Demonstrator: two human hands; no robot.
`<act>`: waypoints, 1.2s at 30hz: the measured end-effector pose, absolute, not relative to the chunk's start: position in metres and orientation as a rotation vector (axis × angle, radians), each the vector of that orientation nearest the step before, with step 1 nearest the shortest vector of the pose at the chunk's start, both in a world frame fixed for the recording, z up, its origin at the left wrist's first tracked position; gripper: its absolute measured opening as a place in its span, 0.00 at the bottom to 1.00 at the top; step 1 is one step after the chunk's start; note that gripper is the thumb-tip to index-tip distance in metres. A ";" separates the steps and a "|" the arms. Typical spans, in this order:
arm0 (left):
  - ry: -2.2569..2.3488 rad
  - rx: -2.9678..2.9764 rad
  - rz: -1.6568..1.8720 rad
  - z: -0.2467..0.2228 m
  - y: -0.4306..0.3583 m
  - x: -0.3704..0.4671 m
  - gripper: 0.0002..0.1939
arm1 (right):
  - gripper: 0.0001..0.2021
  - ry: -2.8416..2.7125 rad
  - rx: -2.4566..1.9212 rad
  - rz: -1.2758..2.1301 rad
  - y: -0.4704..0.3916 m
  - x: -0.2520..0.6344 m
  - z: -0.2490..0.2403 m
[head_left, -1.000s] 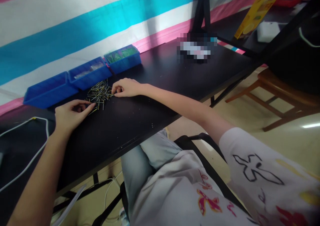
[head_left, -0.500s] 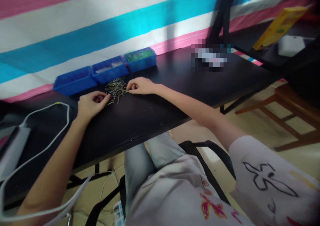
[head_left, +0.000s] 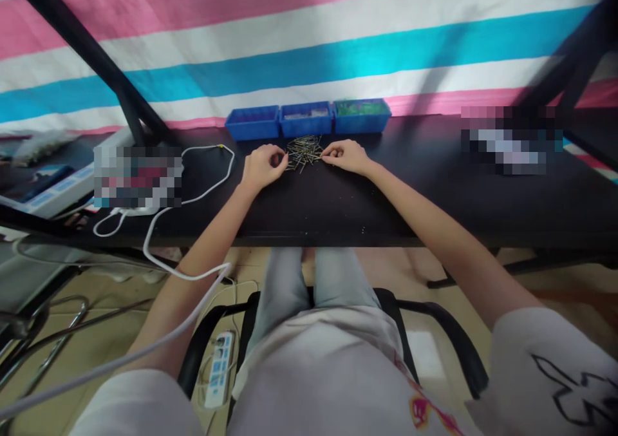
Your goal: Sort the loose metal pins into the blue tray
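Note:
A loose pile of thin, brassy and grey screws or nails point(head_left: 304, 151) lies on the black table, too small to tell which. At its left edge is my left hand point(head_left: 263, 167), fingers curled, thumb and forefinger drawn together against the outer pieces. My right hand point(head_left: 346, 157) is pinched at the right edge, its fingertips touching the pile. Whatever sits between the fingertips of either hand is too small to make out. Just behind the pile stand three blue bins: a left bin point(head_left: 253, 133) with no contents visible, a middle bin point(head_left: 306, 127) with pale pieces, and a right bin point(head_left: 362, 124) with green contents.
A white cable point(head_left: 193, 275) loops over the table's left side and crosses in front of my left forearm. Blurred-out items lie at both ends of the black table point(head_left: 410, 198). Black frame posts point(head_left: 91, 49) rise at the sides. A power strip point(head_left: 219, 370) rests on the floor.
The view has swung left and levelled, so the bins and pile now appear near the middle. Both hands stay at the pile's two edges, with little visible movement.

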State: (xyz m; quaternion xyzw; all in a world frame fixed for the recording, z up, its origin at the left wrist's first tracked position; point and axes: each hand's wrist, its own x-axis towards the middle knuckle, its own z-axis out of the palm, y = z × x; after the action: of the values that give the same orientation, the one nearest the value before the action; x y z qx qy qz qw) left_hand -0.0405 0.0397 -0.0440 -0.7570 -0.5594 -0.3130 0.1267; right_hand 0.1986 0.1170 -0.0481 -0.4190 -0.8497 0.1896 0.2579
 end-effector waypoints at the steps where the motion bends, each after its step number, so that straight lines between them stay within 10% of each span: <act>1: -1.629 -2.213 -0.912 -0.044 0.040 -0.040 0.12 | 0.13 -2.302 -1.134 0.520 0.117 0.199 -0.048; 36: -1.715 -2.302 -0.863 -0.050 0.046 -0.045 0.15 | 0.13 -2.352 -1.060 0.474 0.115 0.201 -0.050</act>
State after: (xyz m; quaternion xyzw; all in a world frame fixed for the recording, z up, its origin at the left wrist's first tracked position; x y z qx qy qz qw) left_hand -0.0450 0.0459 -0.0496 -0.7660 -0.5707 -0.2872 0.0718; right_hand 0.2009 0.1154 -0.0497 -0.3906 -0.8667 0.1745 0.2566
